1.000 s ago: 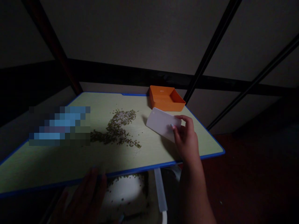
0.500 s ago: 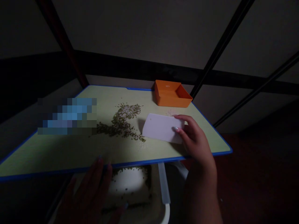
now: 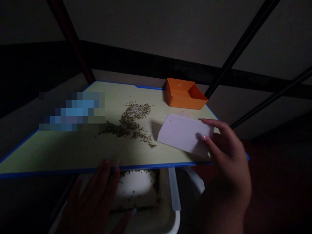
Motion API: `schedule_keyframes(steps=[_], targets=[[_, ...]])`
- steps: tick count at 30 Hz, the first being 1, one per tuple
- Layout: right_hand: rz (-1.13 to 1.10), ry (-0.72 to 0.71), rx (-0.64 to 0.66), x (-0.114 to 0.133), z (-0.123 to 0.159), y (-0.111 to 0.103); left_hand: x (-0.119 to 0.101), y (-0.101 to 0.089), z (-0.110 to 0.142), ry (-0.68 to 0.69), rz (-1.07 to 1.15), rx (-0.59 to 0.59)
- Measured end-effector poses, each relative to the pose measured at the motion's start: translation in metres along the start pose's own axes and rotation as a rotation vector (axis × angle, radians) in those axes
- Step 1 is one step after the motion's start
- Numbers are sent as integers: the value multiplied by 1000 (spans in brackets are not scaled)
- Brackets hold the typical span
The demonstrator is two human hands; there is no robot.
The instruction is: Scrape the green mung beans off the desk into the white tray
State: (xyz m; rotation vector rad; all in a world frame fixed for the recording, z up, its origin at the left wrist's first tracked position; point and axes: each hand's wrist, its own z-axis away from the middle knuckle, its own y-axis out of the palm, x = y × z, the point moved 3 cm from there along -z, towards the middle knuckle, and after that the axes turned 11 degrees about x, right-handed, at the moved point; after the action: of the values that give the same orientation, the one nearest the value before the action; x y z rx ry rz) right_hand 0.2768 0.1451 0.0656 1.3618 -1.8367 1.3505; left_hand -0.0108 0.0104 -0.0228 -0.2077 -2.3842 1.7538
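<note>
White scraper [image 3: 184, 134] in right hand [image 3: 230, 157], scattered grains [image 3: 129, 123], orange box [image 3: 186, 103]

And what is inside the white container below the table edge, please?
Small dark bits lie scattered in the white container and gather along its inner edges. The left hand covers part of its left side, and the table hides its far end.

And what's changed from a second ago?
The white scraper has moved nearer the person, away from the orange box; pale bits now show in front of the box. The view has shifted too. Nothing was taken hold of or let go: the right hand keeps the scraper, and the left hand stays near the table's edge. The box and green bits look unmoved.
</note>
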Motion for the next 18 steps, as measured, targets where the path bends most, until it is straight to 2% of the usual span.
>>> schedule_keyframes(steps=[5,8,14,18], targets=[[-110,190,-10,5,3,-1,-3,-4,-3,70,18,-27],[-164,241,-22,5,2,1,0,-2,-3,84,7,-7],[-152,209,22,5,8,3,-2,-2,-2,66,7,18],[-66,109,56,20,19,12,-1,-5,-2,86,18,-6]])
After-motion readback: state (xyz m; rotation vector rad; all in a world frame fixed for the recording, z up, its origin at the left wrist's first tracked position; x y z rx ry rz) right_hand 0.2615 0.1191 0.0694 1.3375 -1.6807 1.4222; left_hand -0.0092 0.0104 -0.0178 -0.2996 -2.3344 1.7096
